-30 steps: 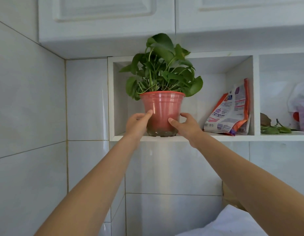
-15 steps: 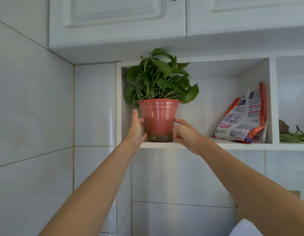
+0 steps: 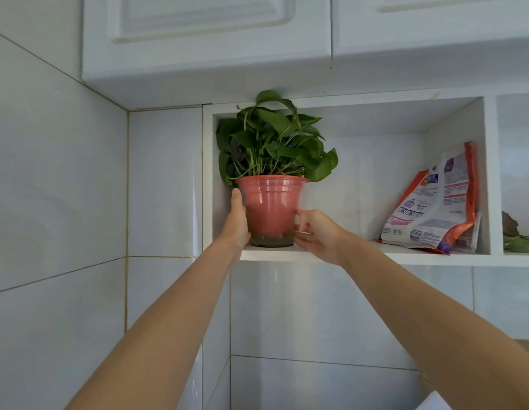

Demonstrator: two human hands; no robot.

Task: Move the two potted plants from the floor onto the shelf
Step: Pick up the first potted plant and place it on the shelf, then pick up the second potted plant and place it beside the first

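From the head camera, a red pot point(image 3: 270, 213) with a green plant point(image 3: 273, 140) is sitting on the white shelf point(image 3: 375, 257), in the left corner of the left box, close to the side wall. Its bottom looks flat on the shelf. The left hand point(image 3: 237, 224) is lying flat against the pot's left side with straight fingers. The right hand point(image 3: 318, 233) is cupping the pot's lower right side with loose, curled fingers. Neither hand is squeezing hard.

I think this is the putting-down step for one plant. Next, both hands need to let go gently so the pot is not tipping. The other plant is not showing here.

Inside the pot there is dark dirt at the bottom and thin green stems. A food bag point(image 3: 434, 208) is leaning at the right of the same box. Some loose leaves point(image 3: 519, 244) are lying in the next box.
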